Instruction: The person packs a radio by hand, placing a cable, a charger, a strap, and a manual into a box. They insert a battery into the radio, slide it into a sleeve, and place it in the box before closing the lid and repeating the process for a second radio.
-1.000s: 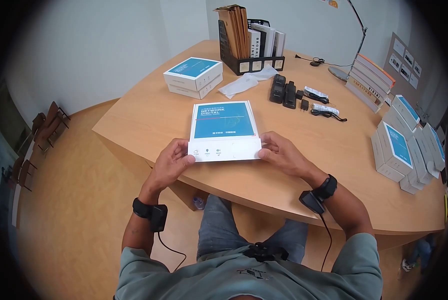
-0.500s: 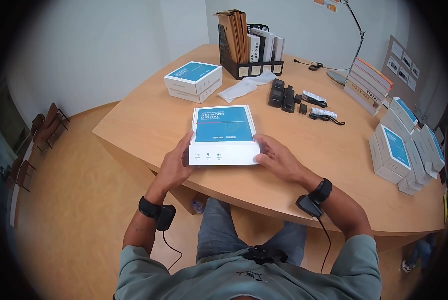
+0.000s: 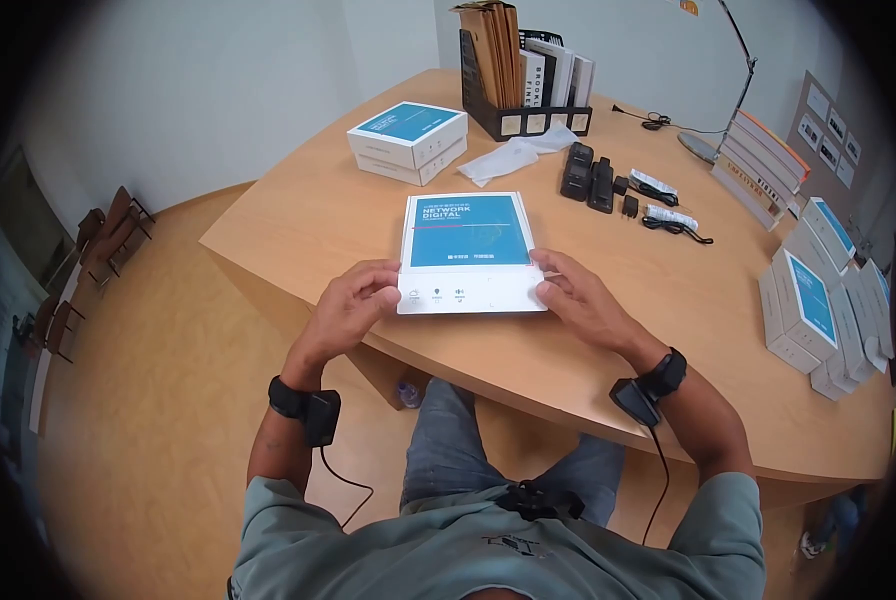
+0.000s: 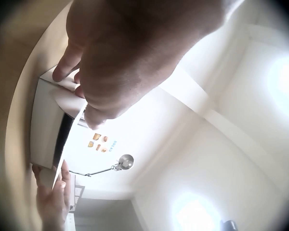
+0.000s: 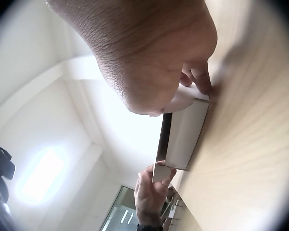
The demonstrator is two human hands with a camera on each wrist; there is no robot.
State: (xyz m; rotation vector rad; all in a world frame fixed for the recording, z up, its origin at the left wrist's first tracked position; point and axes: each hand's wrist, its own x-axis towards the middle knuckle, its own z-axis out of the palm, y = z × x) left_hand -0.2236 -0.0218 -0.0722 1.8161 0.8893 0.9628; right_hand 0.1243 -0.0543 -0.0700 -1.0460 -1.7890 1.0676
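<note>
A white cardboard box (image 3: 470, 232) with a blue "NETWORK DIGITAL" panel lies near the desk's front edge. My left hand (image 3: 346, 312) holds its left front corner, thumb at the lid's flap and fingers along the side. At the right front corner my right hand (image 3: 590, 308) grips likewise, with the thumb on the flap's edge. In the left wrist view the lid's front flap stands a little off the box wall (image 4: 44, 126), leaving a dark gap. The right wrist view shows that same gap above the front wall (image 5: 187, 137). The box's inside is hidden.
Two stacked boxes (image 3: 408, 140) sit behind, beside a crumpled white wrapper (image 3: 518, 155). Black devices (image 3: 588, 178), small adapters and bundled cables (image 3: 676, 225) lie to the right. More boxes (image 3: 803, 310), stacked books (image 3: 760, 170) and a file rack (image 3: 528, 120) stand farther out.
The head view has shifted, so the desk sits farther right in it. The left thumb has left the flap's front face, then come back to its left edge. The box stays between both hands.
</note>
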